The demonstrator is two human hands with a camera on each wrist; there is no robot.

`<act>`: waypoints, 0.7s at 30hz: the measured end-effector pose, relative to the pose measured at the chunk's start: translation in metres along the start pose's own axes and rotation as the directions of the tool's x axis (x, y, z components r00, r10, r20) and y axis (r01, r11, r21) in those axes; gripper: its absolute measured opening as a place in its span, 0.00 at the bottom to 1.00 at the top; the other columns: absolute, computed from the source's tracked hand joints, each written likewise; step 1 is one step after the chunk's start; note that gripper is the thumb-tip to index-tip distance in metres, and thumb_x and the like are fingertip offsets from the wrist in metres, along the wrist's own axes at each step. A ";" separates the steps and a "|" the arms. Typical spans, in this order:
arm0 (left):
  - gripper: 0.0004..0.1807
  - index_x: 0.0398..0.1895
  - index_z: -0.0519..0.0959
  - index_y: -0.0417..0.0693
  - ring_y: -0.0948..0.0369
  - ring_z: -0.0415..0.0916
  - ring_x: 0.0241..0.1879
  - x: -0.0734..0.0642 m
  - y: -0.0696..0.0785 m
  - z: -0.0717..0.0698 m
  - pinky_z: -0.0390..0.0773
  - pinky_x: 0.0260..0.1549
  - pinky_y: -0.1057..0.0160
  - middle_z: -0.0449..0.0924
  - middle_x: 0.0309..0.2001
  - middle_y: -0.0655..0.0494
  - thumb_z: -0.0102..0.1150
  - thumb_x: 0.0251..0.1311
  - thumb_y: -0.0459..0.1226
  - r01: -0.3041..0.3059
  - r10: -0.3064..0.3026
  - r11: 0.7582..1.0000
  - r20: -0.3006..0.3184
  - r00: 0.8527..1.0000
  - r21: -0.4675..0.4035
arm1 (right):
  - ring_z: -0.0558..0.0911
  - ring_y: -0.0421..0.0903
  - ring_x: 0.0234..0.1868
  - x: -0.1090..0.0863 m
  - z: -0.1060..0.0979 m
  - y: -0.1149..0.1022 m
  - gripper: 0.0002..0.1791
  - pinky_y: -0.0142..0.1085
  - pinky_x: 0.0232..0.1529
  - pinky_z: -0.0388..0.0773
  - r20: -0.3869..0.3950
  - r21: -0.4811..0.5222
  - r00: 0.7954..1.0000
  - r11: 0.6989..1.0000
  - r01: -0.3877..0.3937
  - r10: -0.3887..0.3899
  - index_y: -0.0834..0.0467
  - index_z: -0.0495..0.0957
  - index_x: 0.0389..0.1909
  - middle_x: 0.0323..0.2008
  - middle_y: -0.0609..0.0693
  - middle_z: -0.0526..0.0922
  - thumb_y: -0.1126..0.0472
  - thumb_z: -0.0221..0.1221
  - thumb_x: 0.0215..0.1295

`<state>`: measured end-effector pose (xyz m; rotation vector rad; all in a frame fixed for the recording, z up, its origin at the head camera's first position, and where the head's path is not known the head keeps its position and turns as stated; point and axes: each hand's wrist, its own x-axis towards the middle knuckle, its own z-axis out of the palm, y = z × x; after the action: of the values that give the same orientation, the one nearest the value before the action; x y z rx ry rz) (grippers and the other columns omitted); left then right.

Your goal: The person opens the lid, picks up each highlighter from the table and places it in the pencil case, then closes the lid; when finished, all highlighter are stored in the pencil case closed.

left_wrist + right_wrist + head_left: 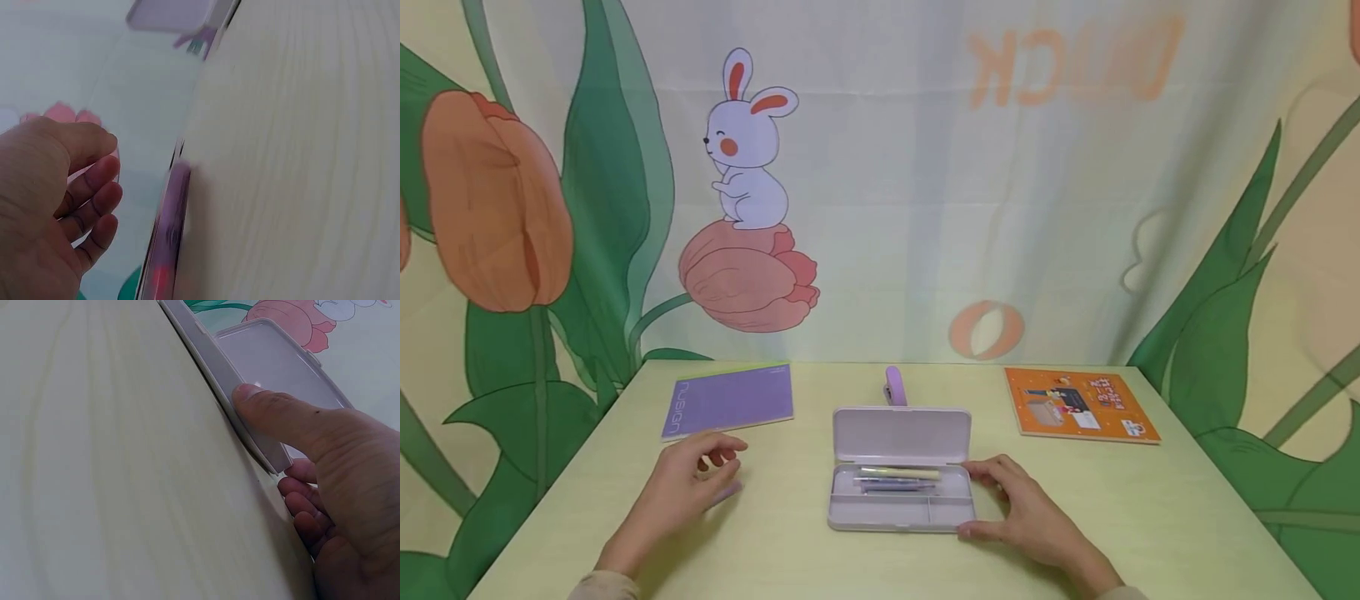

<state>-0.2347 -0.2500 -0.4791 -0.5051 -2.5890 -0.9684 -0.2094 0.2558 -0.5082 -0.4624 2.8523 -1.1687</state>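
Note:
A pale grey pencil case [901, 512] lies with its lid [902, 435] raised at the middle of the table. Several pens [897, 483] rest in its rear compartment. My right hand [1026, 512] grips the case's right end, thumb at the front corner and fingers toward the back; the right wrist view shows the thumb [275, 412] against its side wall. On the left, my left hand [688, 479] hovers with loosely curled fingers, holding nothing. Partly hidden below it is a slim purple object [726, 493], blurred in the left wrist view, with a pinkish-red part.
A purple notebook [733, 402] with a green edge behind it lies at the back left. Behind the case's lid stands a purple stapler-like object [895, 387]. An orange book [1078, 406] lies at the back right, before a printed curtain [887, 208].

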 end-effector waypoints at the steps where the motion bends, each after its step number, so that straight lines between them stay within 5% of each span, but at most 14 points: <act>1: 0.11 0.51 0.91 0.51 0.66 0.79 0.39 -0.003 -0.005 -0.004 0.82 0.39 0.64 0.83 0.37 0.69 0.72 0.70 0.29 0.014 -0.014 1.000 -0.003 1.000 0.006 | 0.77 0.45 0.59 0.000 0.000 0.000 0.47 0.38 0.64 0.78 0.000 -0.001 1.000 1.000 -0.004 0.004 0.45 0.79 0.73 0.58 0.41 0.78 0.36 0.84 0.53; 6: 0.10 0.51 0.91 0.50 0.69 0.79 0.39 -0.013 -0.028 -0.019 0.83 0.39 0.65 0.84 0.38 0.67 0.72 0.70 0.31 0.088 -0.089 0.995 0.014 0.996 0.040 | 0.77 0.44 0.59 0.000 0.003 0.002 0.48 0.37 0.64 0.78 -0.001 -0.006 1.000 1.000 -0.016 0.016 0.44 0.79 0.73 0.58 0.40 0.78 0.34 0.84 0.52; 11: 0.10 0.51 0.91 0.48 0.66 0.82 0.41 -0.020 -0.045 -0.028 0.85 0.42 0.65 0.88 0.43 0.63 0.77 0.70 0.37 0.160 -0.167 0.985 0.122 0.978 0.066 | 0.77 0.45 0.58 -0.001 0.003 0.002 0.48 0.37 0.62 0.78 -0.007 -0.007 1.000 1.000 0.010 -0.010 0.46 0.79 0.73 0.58 0.41 0.78 0.35 0.84 0.53; 21: 0.07 0.47 0.93 0.53 0.67 0.76 0.36 -0.024 -0.051 -0.033 0.79 0.37 0.66 0.86 0.40 0.64 0.77 0.69 0.41 0.191 -0.208 0.977 0.214 0.954 0.098 | 0.77 0.44 0.58 -0.001 0.002 0.002 0.49 0.38 0.63 0.80 -0.009 -0.020 1.000 1.000 0.014 -0.014 0.46 0.79 0.73 0.58 0.41 0.78 0.34 0.84 0.52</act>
<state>-0.2297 -0.3135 -0.4947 -0.3547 -2.9138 -0.9158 -0.2092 0.2563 -0.5110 -0.4803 2.8759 -1.1484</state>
